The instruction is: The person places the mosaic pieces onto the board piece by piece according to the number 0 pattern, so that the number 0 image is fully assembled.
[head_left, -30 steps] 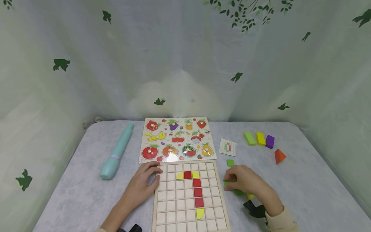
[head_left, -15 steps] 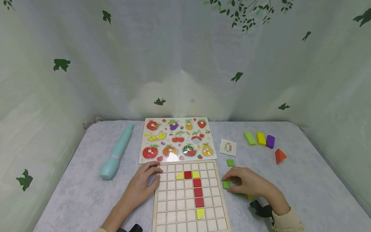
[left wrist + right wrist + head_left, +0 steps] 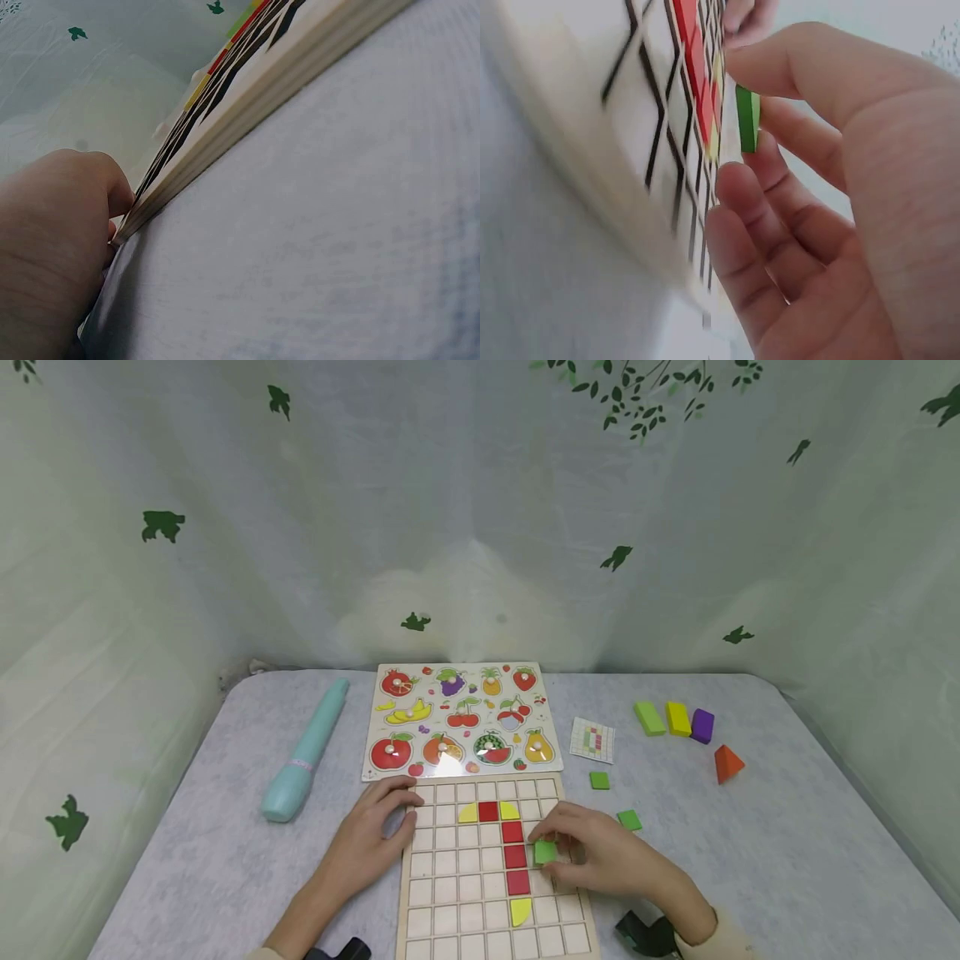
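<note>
The grid board (image 3: 495,868) already carries part of a pattern: a red tile flanked by two yellow quarter-rounds (image 3: 467,814) in its upper rows, a column of three more red tiles (image 3: 514,857) running down from there, and a yellow piece (image 3: 520,911) at the column's foot. Most cells are bare wood, so the picture looks, as a judgement, only begun; going by the small pattern card (image 3: 592,739), green pieces belong beside the red column. Two loose green tiles (image 3: 628,819) lie on the table (image 3: 750,852) to the right of the board, apart from each other. The right hand (image 3: 600,858) reaches in over the board's right half, palm down, wrist low near the board's lower right edge, and pinches a green tile (image 3: 545,852) between thumb and fingertips, just right of the red column and over the cells there; in the right wrist view the tile (image 3: 746,118) stands on edge close to the board face, and whether it touches a cell cannot be told. The left hand (image 3: 369,843) lies flat with relaxed fingers at the board's upper left corner, fingertips against its edge, steadying it, holding nothing; the left wrist view shows the thumb (image 3: 105,184) butting that edge.
</note>
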A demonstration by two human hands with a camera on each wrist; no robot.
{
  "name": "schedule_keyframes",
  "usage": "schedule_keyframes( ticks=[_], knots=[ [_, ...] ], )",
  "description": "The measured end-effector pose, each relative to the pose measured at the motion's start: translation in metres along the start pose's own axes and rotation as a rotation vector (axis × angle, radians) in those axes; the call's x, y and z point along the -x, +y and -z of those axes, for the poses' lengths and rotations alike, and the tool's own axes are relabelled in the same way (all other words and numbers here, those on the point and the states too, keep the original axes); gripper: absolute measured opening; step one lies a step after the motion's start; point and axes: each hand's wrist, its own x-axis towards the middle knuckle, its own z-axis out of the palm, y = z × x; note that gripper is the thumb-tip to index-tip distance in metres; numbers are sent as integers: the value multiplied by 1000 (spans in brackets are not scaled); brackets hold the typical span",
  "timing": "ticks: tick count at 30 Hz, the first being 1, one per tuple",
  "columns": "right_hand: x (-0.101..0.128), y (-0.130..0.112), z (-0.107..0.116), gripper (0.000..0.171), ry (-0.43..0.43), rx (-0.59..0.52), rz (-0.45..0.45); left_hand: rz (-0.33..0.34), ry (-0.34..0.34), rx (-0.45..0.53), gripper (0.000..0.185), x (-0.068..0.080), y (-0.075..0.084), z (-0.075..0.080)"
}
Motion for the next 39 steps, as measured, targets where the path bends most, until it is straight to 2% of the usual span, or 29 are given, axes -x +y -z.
schedule_keyframes(
  ticks=[4,10,21,31,39],
  knots=[
    [-3,-10,-11,27,-17,-16,19,6,-6,-3,18,0,0,0],
    [-6,-22,-27,25,-65,17,89,3,-6,-6,18,0,0,-1],
    [-9,-38,-48,28,-126,139,202,-15,1,-7,17,0,-2,-1],
    [-7,-34,-47,33,-102,171,213,-21,8,-14,17,-1,-1,-1],
    [-6,-36,-42,29,-116,166,197,-19,-2,-13,14,0,-2,-1]
  ],
)
